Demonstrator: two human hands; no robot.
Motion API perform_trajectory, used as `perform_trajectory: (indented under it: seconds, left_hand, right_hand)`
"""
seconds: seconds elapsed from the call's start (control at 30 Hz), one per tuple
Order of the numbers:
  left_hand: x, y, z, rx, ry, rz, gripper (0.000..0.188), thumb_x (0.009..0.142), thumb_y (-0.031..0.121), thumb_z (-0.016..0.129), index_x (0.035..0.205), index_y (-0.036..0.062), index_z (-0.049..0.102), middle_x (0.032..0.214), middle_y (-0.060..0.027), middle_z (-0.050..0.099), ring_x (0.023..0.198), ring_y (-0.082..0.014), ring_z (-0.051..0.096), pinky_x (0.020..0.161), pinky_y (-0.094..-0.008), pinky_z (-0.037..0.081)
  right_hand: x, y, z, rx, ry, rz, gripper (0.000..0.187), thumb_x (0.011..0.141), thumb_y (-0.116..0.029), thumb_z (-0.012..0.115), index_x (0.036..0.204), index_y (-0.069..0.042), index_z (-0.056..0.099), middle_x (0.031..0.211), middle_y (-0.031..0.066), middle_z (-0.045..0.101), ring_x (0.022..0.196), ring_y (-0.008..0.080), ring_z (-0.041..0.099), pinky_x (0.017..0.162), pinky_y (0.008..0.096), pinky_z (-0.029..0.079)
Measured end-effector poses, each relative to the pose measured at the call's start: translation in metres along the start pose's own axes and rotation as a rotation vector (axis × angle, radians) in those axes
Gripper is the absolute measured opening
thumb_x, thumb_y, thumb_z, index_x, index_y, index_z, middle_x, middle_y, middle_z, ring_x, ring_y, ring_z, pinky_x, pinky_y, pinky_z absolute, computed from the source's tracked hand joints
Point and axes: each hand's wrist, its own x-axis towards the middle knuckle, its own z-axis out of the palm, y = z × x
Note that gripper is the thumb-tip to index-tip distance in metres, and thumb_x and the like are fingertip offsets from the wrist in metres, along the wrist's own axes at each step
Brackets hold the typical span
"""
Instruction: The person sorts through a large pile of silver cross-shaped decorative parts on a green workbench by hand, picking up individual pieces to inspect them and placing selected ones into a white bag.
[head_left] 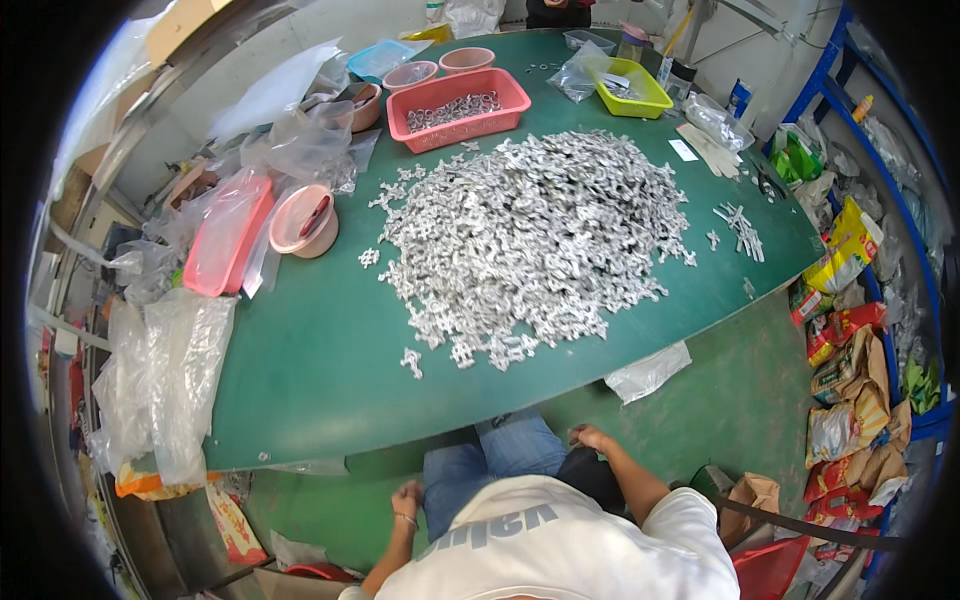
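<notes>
A big heap of small silvery cross-shaped metal parts [540, 230] covers the middle of the green table [300, 380]. Both hands are off the table, down at my sides. My left hand [407, 498] hangs beside my left thigh, fingers curled in, with nothing visible in it. Near my right thigh, next to something dark, my right hand [590, 437] is also curled closed; I see nothing in it. A few loose parts [411, 362] lie at the heap's near edge, and thin metal strips [742, 232] lie to its right.
Behind the heap stands a pink basket [430, 135] of metal rings; a yellow-green basket [640, 90] is at the far right. Pink bowls [305, 222] and plastic bags [180, 370] crowd the left. Blue shelving [900, 100] and packages line the right. Someone [560, 12] stands beyond the table.
</notes>
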Motion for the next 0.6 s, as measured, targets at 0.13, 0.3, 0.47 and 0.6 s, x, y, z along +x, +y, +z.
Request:
perform_trajectory:
  seconds: [0.13, 0.3, 0.47, 0.6]
  left_hand:
    - [-0.065, 0.113, 0.044, 0.306, -0.001, 0.733, 0.018, 0.084, 0.0, 0.043, 0.093, -0.0051, 0.058, 0.074, -0.0105, 0.061, 0.069, -0.0154, 0.06, 0.066, -0.0268, 0.048]
    - [-0.129, 0.209, 0.114, 0.298, 0.048, 1.157, 0.021, 0.079, -0.009, 0.044, 0.093, -0.0033, 0.058, 0.077, -0.0129, 0.061, 0.072, -0.0203, 0.06, 0.07, -0.0289, 0.047]
    - [-0.139, 0.289, 0.192, 0.424, 0.106, 1.43, 0.034, 0.073, -0.009, 0.049, 0.105, 0.0007, 0.055, 0.102, -0.0165, 0.056, 0.096, -0.031, 0.054, 0.085, -0.0359, 0.041]
    - [-0.117, 0.34, 0.231, 0.635, 0.159, 1.494, 0.053, 0.072, 0.0, 0.058, 0.122, 0.0057, 0.044, 0.129, -0.0167, 0.037, 0.12, -0.0361, 0.032, 0.1, -0.0433, 0.025]
  right_hand:
    - [-0.043, -0.024, -0.009, 0.147, 0.05, -0.088, 0.034, 0.084, -0.032, 0.055, 0.104, -0.005, 0.055, 0.091, 0.0081, 0.062, 0.073, 0.0167, 0.061, 0.059, 0.0278, 0.047]
    - [-0.066, -0.035, -0.028, 0.246, 0.109, -0.225, 0.027, 0.085, -0.029, 0.054, 0.099, -0.006, 0.056, 0.084, 0.0052, 0.063, 0.065, 0.0138, 0.06, 0.053, 0.0257, 0.045]
    - [-0.057, -0.011, -0.039, 0.372, 0.218, -0.207, 0.021, 0.085, -0.023, 0.052, 0.097, -0.006, 0.056, 0.08, 0.005, 0.064, 0.06, 0.0128, 0.06, 0.049, 0.0251, 0.045]
    - [-0.049, 0.009, -0.042, 0.421, 0.274, -0.167, 0.017, 0.084, -0.017, 0.049, 0.094, -0.005, 0.057, 0.078, 0.0066, 0.063, 0.055, 0.0132, 0.059, 0.045, 0.0247, 0.044]
